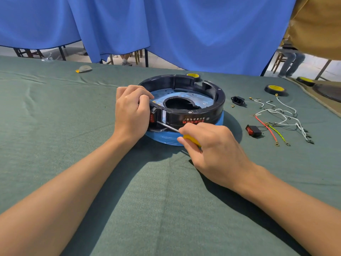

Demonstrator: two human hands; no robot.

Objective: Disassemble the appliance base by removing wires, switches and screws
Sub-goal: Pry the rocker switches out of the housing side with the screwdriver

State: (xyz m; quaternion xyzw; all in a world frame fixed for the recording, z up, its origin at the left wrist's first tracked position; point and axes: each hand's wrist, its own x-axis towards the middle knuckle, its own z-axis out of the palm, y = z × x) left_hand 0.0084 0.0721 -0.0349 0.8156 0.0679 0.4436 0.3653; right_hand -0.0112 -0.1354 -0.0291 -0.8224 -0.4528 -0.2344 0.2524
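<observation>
— Where does the appliance base (186,118) sit?

— Toward the far edge of the cloth-covered tabletop (73,154), about midway across. The left hand (131,111) curls over its left rim, just above a red switch (151,118) mounted in the wall.

— And the other hand?

— The right hand (212,150), just in front of the base, grips a yellow-handled screwdriver (168,127), its tip at the near wall beside that switch. Loose wires (282,119) and a second switch (253,130) lie toward the right edge.
</observation>
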